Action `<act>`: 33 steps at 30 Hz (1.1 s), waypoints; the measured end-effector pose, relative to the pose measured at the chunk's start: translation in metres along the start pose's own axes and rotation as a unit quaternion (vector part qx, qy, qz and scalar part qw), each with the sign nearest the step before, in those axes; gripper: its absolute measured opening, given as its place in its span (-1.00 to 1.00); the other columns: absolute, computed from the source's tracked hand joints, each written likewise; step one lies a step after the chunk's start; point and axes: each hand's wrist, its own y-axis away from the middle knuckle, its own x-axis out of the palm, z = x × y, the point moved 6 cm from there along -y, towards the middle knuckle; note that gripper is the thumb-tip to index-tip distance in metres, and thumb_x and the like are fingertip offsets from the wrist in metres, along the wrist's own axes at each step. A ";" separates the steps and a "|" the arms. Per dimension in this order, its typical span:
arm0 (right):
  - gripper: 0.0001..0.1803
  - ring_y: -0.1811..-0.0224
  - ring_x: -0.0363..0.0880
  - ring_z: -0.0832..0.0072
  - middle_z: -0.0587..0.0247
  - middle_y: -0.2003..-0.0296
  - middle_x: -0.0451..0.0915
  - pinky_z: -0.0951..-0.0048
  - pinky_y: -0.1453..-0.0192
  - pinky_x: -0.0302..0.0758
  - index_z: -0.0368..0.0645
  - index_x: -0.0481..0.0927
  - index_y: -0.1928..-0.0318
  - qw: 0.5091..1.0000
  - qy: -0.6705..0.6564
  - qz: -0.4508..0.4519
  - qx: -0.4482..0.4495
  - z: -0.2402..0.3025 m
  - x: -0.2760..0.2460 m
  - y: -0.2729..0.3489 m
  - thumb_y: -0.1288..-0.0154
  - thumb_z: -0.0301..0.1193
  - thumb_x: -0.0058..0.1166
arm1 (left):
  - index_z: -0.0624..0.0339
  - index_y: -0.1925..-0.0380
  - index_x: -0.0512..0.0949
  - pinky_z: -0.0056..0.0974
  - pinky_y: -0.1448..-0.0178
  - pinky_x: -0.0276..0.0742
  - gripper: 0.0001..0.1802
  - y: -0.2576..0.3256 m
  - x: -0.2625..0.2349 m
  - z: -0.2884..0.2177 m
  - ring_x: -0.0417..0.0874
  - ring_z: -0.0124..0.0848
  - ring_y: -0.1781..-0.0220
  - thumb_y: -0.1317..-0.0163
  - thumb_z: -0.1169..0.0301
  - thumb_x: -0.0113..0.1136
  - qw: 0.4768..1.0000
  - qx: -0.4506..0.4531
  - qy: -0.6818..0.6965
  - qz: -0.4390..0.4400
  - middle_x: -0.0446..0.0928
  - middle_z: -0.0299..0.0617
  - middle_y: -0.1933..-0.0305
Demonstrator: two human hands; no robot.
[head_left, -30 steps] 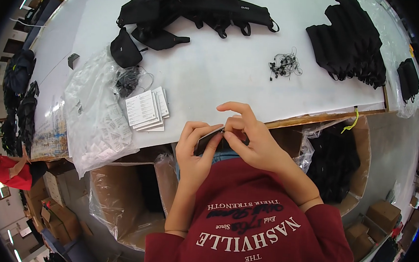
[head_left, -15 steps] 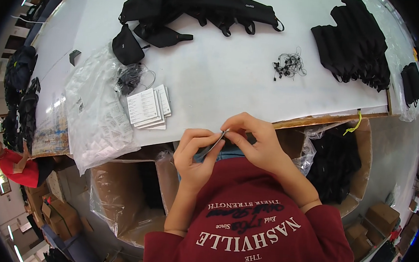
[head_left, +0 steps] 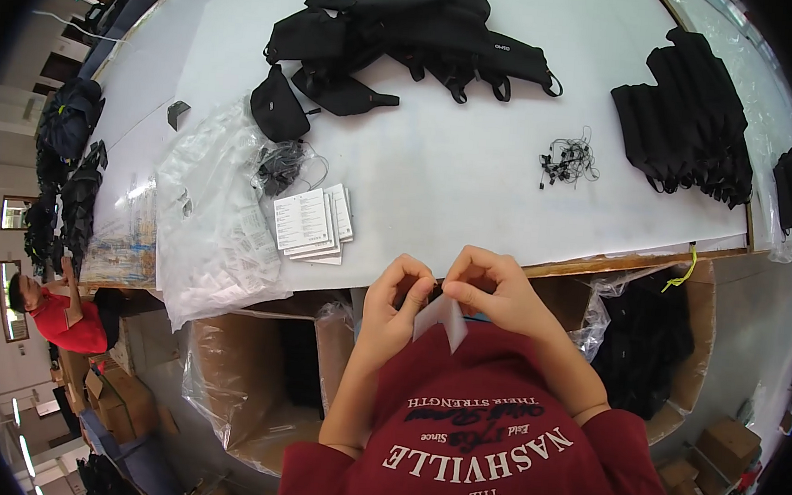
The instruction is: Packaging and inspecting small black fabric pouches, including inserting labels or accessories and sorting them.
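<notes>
A small white folded tag (head_left: 449, 323) hangs in a V between my hands, just off the table's near edge and in front of my shirt. My left hand (head_left: 397, 302) is closed in a pinch at its upper end. Against it, my right hand (head_left: 497, 291) pinches the same end from the other side. Something thin and dark shows at the left fingertips, too small to name. On the table beyond lie a stack of white printed cards (head_left: 305, 224), a bundle of black cords (head_left: 280, 168) and a loose tangle of black cords (head_left: 568, 161).
Black bags (head_left: 404, 27) are heaped at the back, and black pouches (head_left: 680, 121) lie in rows at the right. Clear plastic bags (head_left: 212, 224) cover the table's left end. Open cartons (head_left: 247, 366) stand below the edge. A person in red (head_left: 74, 323) is far left.
The tag was a narrow edge-on strip in my hands; now its pale leaves spread and hang down. The whole view has shifted, with the table lower and further right.
</notes>
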 end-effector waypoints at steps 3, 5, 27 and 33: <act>-0.85 0.62 0.34 0.75 0.46 0.62 0.44 0.68 0.54 0.22 -0.20 0.52 0.31 0.995 -0.060 0.045 0.066 -0.012 0.000 -0.006 -0.33 -0.38 0.07 | 0.28 0.34 0.43 -0.51 0.27 0.34 -0.91 -0.017 -0.008 -0.003 0.43 -0.61 0.37 -0.34 0.48 0.04 0.998 0.027 0.029 -0.050 0.37 -0.35 0.40; -0.84 0.63 0.32 0.77 0.48 0.64 0.40 0.68 0.56 0.20 -0.19 0.50 0.32 0.992 -0.065 0.068 0.088 -0.024 -0.005 -0.013 -0.35 -0.36 0.05 | 0.28 0.29 0.44 -0.51 0.27 0.37 -0.90 -0.048 -0.014 0.002 0.47 -0.59 0.33 -0.33 0.46 0.06 0.998 0.032 0.054 -0.015 0.43 -0.33 0.33; -0.82 0.73 0.08 0.78 0.56 0.73 0.16 0.71 0.58 0.12 -0.12 0.39 0.31 0.879 -0.450 0.087 0.133 -0.123 -0.051 -0.050 -0.36 -0.29 -0.03 | 0.06 0.16 0.59 -0.14 0.03 0.45 -0.60 -0.249 -0.135 0.002 0.50 -0.08 0.15 0.10 0.35 0.35 0.758 0.165 -0.542 -0.323 0.42 -0.04 0.24; -0.86 0.74 0.09 0.80 0.51 0.63 0.30 0.76 0.53 0.16 -0.15 0.42 0.31 0.890 -0.434 0.053 0.128 -0.128 -0.058 -0.050 -0.32 -0.35 0.00 | 0.04 0.17 0.60 -0.14 0.07 0.40 -0.57 -0.136 -0.063 0.007 0.44 -0.11 0.16 0.16 0.51 0.34 0.833 0.175 -0.431 -0.300 0.34 -0.09 0.27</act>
